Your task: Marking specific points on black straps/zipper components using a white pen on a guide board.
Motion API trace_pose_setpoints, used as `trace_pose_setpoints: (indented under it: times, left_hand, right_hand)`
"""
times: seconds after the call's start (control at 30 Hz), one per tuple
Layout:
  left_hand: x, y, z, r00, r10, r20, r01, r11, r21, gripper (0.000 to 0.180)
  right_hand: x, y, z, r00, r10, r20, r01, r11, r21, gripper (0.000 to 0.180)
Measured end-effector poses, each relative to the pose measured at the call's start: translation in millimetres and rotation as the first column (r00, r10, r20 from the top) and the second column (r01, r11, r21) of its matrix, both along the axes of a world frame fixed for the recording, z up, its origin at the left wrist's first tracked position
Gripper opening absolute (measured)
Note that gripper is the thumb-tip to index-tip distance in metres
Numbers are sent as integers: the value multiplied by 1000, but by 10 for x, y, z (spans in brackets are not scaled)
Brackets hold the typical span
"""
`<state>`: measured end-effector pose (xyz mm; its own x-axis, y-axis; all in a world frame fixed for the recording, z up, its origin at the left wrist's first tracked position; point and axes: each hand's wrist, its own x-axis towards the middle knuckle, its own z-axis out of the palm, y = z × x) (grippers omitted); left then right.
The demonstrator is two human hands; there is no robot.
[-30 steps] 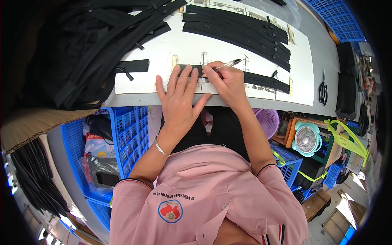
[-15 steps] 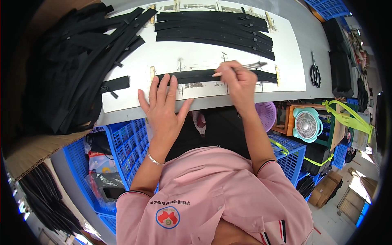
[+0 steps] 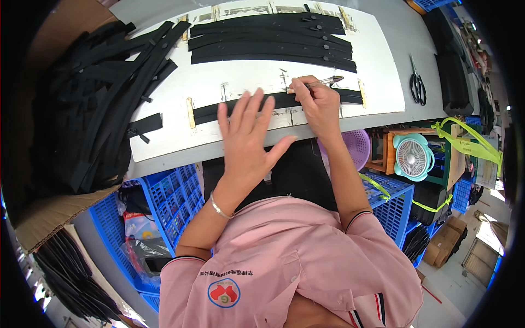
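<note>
A black zipper strip (image 3: 350,97) lies lengthwise on a white board (image 3: 377,71), between two short tan tape strips. My left hand (image 3: 246,131) is flat with fingers spread, its fingertips over the left half of the strip. My right hand (image 3: 320,106) pinches a slim pen (image 3: 331,80), its pale tip close to the strip's upper edge near a dark mark on the board. Farther back, several black zippers (image 3: 268,41) lie side by side with their pulls toward the right. Another short zipper end (image 3: 145,124) rests at the board's left.
A large heap of black zippers (image 3: 82,98) spills from a cardboard box (image 3: 65,216) on the left. Scissors (image 3: 417,87) lie right of the board. Below the table edge are blue crates (image 3: 175,197), a purple basket (image 3: 353,147) and a small turquoise fan (image 3: 413,157).
My left hand has slid right along the strip, uncovering its left end. My right hand stays on the pen, now tilted a little differently. The whole view has shifted slightly.
</note>
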<state>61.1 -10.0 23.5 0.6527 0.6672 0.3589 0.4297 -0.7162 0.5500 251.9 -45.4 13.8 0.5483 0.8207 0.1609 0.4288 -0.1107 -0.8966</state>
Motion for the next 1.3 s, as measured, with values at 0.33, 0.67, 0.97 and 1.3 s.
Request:
trace_pose_setpoints:
  times: [0.33,0.67,0.97,1.3]
  left_hand:
    - [177,-15,-115,999,0,-51,2,1000,23,63]
    - [204,-17,-95,997,5,-75,-3,999,35,63]
    - [225,-32,-109,992,21,-128,-13,998,64,62]
    - [222,-37,-124,987,22,-160,-6,995,102,62]
  right_hand:
    - [-2,9,-47,999,-23,41,20,998,59,21]
    - [95,-57,-88,980,118,159,-122,992,18,18]
    - [182,-403,-49,946,-99,309,15,965,262,10]
    - [549,-798,-158,533,-323,782,216,946,243,45]
